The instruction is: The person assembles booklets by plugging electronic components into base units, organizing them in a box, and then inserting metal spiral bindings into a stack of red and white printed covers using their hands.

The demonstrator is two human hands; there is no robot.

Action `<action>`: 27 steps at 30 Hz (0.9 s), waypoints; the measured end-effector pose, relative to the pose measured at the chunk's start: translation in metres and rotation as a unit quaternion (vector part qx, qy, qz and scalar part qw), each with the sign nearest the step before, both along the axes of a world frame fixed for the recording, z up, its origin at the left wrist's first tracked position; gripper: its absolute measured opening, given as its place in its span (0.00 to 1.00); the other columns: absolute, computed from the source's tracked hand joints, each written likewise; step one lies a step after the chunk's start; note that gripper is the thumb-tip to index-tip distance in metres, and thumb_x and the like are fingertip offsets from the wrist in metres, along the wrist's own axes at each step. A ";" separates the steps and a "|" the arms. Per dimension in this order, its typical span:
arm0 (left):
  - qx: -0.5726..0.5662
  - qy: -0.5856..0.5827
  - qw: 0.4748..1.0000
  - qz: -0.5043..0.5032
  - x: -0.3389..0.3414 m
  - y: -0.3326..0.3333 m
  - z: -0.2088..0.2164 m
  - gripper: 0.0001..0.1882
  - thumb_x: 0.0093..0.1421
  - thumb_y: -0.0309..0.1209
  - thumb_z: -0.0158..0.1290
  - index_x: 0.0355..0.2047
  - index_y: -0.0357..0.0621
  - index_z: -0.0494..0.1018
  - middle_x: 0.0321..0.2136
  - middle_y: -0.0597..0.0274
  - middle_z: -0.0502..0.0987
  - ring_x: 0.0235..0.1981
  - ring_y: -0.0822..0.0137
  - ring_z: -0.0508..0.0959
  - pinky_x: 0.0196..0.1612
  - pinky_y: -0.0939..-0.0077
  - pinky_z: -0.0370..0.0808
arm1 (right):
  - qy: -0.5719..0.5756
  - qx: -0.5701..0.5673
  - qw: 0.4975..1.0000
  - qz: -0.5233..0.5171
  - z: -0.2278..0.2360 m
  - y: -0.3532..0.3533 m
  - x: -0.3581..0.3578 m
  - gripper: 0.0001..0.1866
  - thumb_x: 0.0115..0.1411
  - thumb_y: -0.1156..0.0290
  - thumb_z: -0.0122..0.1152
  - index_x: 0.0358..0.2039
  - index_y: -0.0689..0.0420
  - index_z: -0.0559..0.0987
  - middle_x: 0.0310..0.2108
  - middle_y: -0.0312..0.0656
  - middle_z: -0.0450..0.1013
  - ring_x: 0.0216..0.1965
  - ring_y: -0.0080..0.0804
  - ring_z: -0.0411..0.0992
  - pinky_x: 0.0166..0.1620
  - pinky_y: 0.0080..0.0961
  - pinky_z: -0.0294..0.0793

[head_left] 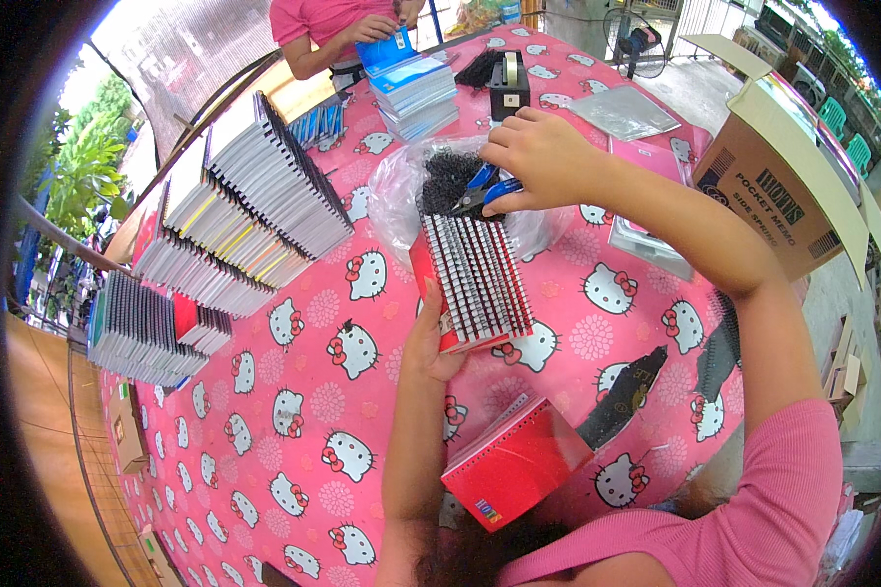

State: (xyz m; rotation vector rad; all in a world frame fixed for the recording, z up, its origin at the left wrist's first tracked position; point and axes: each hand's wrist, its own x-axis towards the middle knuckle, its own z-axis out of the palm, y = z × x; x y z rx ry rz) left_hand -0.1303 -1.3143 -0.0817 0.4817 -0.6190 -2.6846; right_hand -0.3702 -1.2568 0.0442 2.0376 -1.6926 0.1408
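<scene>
My left hand point(435, 338) grips the near left side of a stack of red-covered spiral notebooks point(475, 284), tilted so their black-and-white bound edges face up. My right hand point(538, 161) is closed around blue-handled pliers point(485, 191), whose jaws point down and left at the far end of the stack. Just beyond lies a heap of black plastic binding coils point(447, 179) in a clear plastic bag point(394, 201). Nearer to me, a red spiral notebook pile point(517, 460) rests on the table beside a dark torn strip point(625, 396).
Tall stacks of spiral notebooks point(255, 205) stand at the left. Across the table, a person in pink point(333, 34) handles blue-covered booklets point(411, 93). A tape dispenser point(510, 88) is at the back; an open cardboard box point(768, 186) stands right. The pink cat-print tablecloth point(294, 430) covers the table.
</scene>
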 end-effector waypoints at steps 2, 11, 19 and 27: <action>0.003 -0.003 1.000 0.001 -0.001 0.000 -0.001 0.28 0.62 0.51 0.46 0.53 0.41 0.64 0.47 0.52 0.74 0.44 0.58 0.77 0.47 0.55 0.76 | 0.011 0.005 1.000 0.009 -0.002 0.000 -0.002 0.31 0.46 0.38 0.58 0.30 0.57 0.75 0.30 0.42 0.73 0.37 0.39 0.72 0.43 0.35 0.67; 0.002 0.014 1.000 -0.010 -0.002 0.001 -0.001 0.29 0.61 0.51 0.47 0.54 0.41 0.63 0.47 0.53 0.74 0.45 0.57 0.77 0.47 0.53 0.75 | -0.017 0.073 0.997 -0.025 0.005 0.002 0.006 0.32 0.47 0.37 0.57 0.24 0.59 0.77 0.24 0.46 0.74 0.30 0.43 0.75 0.34 0.37 0.72; 0.011 0.008 1.000 -0.013 -0.001 0.001 -0.002 0.30 0.61 0.51 0.47 0.55 0.42 0.63 0.48 0.52 0.73 0.46 0.56 0.76 0.48 0.50 0.74 | -0.026 0.069 0.996 -0.052 -0.001 0.004 0.004 0.31 0.47 0.37 0.58 0.25 0.58 0.76 0.24 0.44 0.72 0.29 0.42 0.73 0.33 0.36 0.71; 0.019 0.017 1.000 -0.013 -0.002 0.001 -0.006 0.30 0.61 0.50 0.46 0.56 0.42 0.62 0.49 0.51 0.73 0.47 0.54 0.76 0.49 0.49 0.73 | 0.013 0.009 1.000 0.014 0.002 0.000 0.006 0.32 0.47 0.36 0.57 0.29 0.59 0.77 0.29 0.45 0.74 0.35 0.41 0.74 0.39 0.36 0.70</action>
